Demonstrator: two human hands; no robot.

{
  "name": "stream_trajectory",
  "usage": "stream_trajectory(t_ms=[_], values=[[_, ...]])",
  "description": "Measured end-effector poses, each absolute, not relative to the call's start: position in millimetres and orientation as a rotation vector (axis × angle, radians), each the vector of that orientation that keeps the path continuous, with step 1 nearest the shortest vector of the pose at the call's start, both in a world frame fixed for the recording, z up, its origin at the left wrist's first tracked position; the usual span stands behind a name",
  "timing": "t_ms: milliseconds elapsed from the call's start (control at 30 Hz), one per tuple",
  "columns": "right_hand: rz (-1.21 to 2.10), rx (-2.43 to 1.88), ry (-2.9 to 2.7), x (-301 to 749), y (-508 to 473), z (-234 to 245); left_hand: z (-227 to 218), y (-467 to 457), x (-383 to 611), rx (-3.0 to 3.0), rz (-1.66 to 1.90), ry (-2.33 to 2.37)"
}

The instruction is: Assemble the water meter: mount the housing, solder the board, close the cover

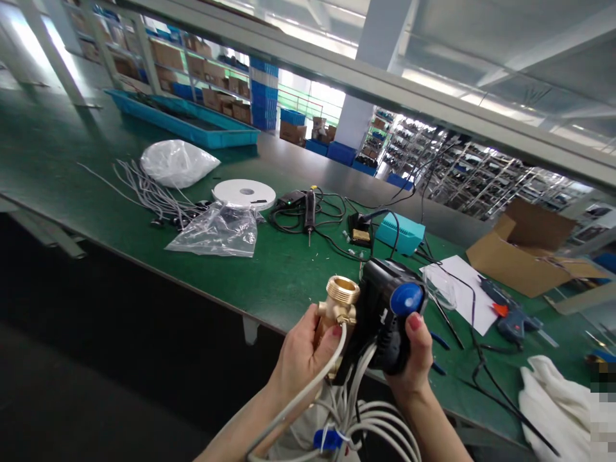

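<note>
My left hand (pixel 305 346) is wrapped round a brass threaded valve body (pixel 342 292), its open threaded end facing up. Pressed close beside it is a black plastic housing with a round blue cap (pixel 407 299), which my right hand (pixel 414 350) grips with the thumb on its front edge. Whether the two parts are joined I cannot tell. Grey cables (pixel 360 372) run down from them into a coiled bundle below my hands, with a blue piece (pixel 328 439) among the loops. Both parts are held above the bench's front edge.
On the green bench (pixel 283 289) lie a corded electric screwdriver (pixel 310 212), a white reel (pixel 240 192), plastic bags (pixel 216 234), a teal soldering station (pixel 400 232), a glue gun (pixel 513 321) and a white cloth (pixel 553 401). A cardboard box (pixel 524 256) and a blue tray (pixel 221 138) stand farther back.
</note>
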State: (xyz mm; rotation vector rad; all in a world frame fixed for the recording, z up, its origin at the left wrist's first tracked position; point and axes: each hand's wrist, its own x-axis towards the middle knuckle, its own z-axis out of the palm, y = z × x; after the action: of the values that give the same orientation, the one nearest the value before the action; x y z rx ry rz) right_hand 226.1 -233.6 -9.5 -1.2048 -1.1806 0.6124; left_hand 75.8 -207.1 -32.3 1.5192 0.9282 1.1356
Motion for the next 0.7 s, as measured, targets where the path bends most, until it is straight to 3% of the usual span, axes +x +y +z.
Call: stream_trajectory(t_ms=[233,700], values=[[0.751,-1.127,-1.158,224.7,-241.4,-24.7,-29.9,-204.9,75.5,1.509,1.135,0.961],[0.445,-1.050,-1.433,234.3,-223.6,-2.0,-43.8,-183.0,89.9,1.494,1.356,0.958]])
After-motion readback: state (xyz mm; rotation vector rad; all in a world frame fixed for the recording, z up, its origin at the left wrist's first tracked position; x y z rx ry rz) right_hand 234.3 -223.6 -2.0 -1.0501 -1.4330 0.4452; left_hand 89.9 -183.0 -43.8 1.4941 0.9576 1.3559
